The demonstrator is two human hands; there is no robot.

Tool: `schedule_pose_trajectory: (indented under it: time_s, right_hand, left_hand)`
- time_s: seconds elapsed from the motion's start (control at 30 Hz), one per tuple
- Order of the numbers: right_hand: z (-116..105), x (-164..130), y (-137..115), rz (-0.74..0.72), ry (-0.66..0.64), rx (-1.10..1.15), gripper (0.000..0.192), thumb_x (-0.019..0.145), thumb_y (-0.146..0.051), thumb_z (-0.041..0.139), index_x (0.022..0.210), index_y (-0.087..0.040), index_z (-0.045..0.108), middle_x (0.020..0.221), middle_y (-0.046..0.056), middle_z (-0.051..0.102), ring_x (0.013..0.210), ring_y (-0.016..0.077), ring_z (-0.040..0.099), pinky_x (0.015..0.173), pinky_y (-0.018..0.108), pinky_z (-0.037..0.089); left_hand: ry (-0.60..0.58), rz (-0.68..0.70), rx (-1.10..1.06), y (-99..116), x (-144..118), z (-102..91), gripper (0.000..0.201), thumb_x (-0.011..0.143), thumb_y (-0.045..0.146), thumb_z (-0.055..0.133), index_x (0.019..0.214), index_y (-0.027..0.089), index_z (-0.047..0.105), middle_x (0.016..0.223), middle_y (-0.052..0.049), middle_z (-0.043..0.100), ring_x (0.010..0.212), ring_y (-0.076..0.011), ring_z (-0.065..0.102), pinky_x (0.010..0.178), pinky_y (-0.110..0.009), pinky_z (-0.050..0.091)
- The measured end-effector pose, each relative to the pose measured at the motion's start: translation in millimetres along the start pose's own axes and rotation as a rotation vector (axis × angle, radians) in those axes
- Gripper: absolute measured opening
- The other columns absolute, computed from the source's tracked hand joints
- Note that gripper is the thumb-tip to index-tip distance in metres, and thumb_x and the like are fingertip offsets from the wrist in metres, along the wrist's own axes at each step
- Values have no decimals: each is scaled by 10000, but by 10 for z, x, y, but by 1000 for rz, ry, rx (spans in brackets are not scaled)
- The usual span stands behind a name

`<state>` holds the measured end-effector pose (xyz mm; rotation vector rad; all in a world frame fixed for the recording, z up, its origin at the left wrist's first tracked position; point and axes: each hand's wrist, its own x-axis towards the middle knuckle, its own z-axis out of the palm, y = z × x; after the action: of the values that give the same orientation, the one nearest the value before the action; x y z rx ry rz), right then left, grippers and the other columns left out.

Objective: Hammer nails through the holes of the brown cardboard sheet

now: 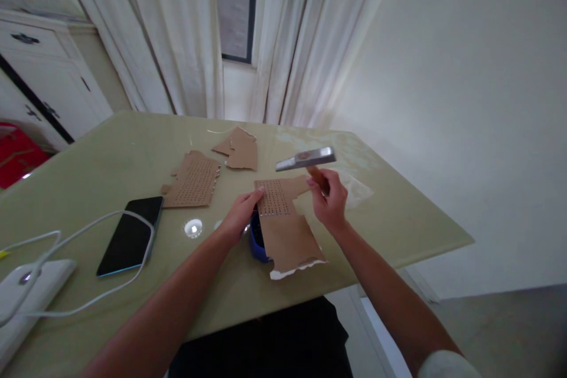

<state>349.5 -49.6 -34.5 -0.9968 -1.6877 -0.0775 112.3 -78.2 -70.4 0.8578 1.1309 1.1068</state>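
Cardboard [287, 239] is pinched by the left hand [241, 213] – apparently for steadiness – while the hammer [308, 158] is clenched aloft by the right hand [330, 201].

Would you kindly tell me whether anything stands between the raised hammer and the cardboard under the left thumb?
Nothing visible blocks the hammer, held in the right hand, from the cardboard; the left hand only has its thumb on the cardboard's upper left edge.

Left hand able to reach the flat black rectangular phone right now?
Probably yes: nothing stands between, though the left hand has its thumb on perforated brown cardboard and a thin white cable crosses the phone.
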Motion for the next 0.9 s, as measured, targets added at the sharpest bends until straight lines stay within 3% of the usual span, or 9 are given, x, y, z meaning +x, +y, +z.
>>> schedule_pose_trajectory:
  time_s: [0.13, 0.33, 0.7, 0.9]
  right_hand:
    - [125, 96, 83, 205, 197, 88, 314, 1048, -559, 656, 989, -257, 593, 692, -64, 503, 629, 160, 471, 586, 283, 391]
    - [228, 134, 236, 333, 196, 183, 388, 1032, -643, 642, 975, -265, 577, 713, -52, 460, 671, 170, 464, 602, 290, 397]
    - [212, -166, 508, 369, 230, 313, 309, 1061, -571, 669, 1029, -292, 540, 672, -76, 482, 520, 139, 458, 499, 287, 369]
    - [92, -85, 423, 353, 285, 577, 335, 1091, -566, 655, 993, -306, 469, 620, -109, 424, 428, 101, 363, 403, 241, 299]
  left_hand:
    - [-115, -63, -11, 29, -21, -53, 662, 656, 757, 938, 910, 154, 841, 1015, -170, 877, 1033, -356, 818, 971, -421, 623]
    - [-227, -123, 83, 85, -109, -107, 604, 658, 608, 1019, 1019, 149, 863, 1065, -165, 876, 965, -314, 818, 867, -379, 640]
    - [-200, -206, 201, 107, -172, -170, 580, 711, 610, 997, 1088, 189, 865, 1100, -147, 875, 981, -323, 827, 824, -368, 659]
    - [-148, -273, 226, 137, -214, -165, 587, 667, 625, 1013, 1034, 192, 864, 1030, -129, 872, 904, -314, 819, 774, -367, 656]
